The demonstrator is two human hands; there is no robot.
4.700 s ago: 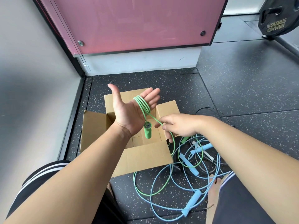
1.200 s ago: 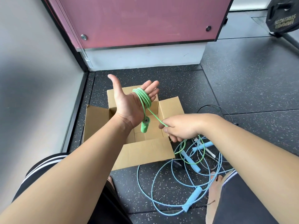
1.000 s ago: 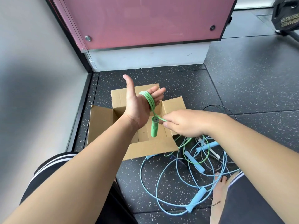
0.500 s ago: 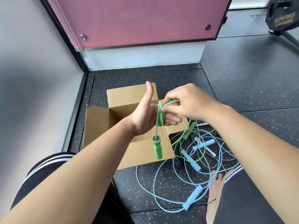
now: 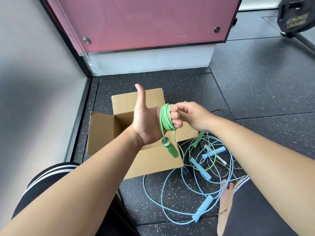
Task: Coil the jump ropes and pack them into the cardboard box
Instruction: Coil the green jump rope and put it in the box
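Observation:
A green jump rope (image 5: 166,119) is coiled in several loops around the fingers of my left hand (image 5: 148,123), thumb pointing up, fingers curled over the loops. One green handle (image 5: 169,149) dangles below the palm. My right hand (image 5: 192,116) pinches the green cord just behind my left fingertips. Both hands hover over the open cardboard box (image 5: 105,132). The rest of the green cord trails down to the floor, where its second green handle (image 5: 198,138) lies. Light blue jump ropes (image 5: 201,169) lie tangled on the floor at the right.
A pink panel (image 5: 144,21) with a white base stands behind the box, and a grey wall (image 5: 34,82) runs along the left. A black weight plate (image 5: 296,16) leans at the top right. A black cord (image 5: 226,111) and a white handle (image 5: 219,159) lie among the ropes. My knees frame the bottom.
My right hand has carried the green cord around my left fingers, adding loops. My left fingers have curled over the coil. Less green cord lies on the floor.

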